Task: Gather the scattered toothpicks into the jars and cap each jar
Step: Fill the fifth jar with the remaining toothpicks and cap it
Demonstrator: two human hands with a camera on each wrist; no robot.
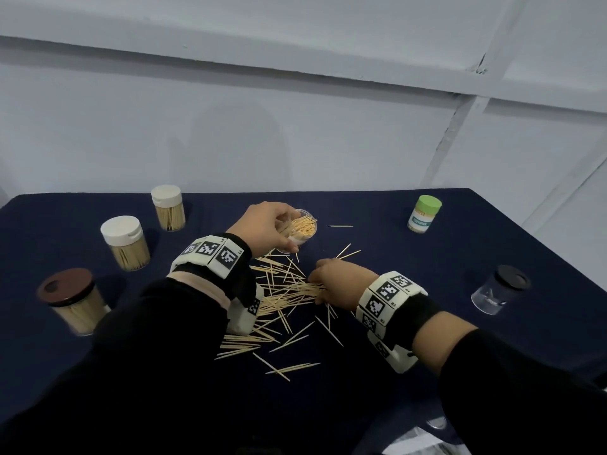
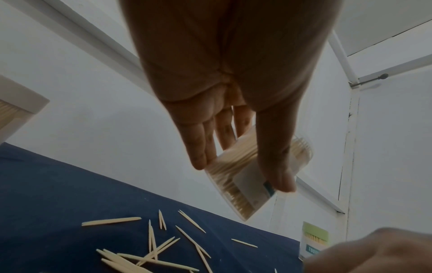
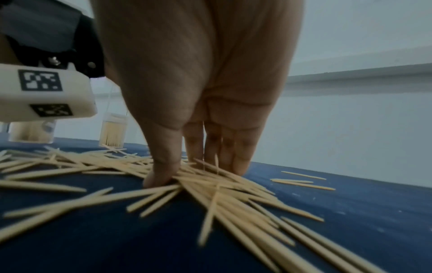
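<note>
Five capped jars ring the toothpick pile [image 1: 282,297]: three left of it, two right, near the dark table's [image 1: 377,405] edges. Beyond it the left hand [image 1: 266,229] grips a tilted open jar [image 1: 300,229]. Right hand [image 1: 341,284] pinches toothpicks on the pile.
</note>
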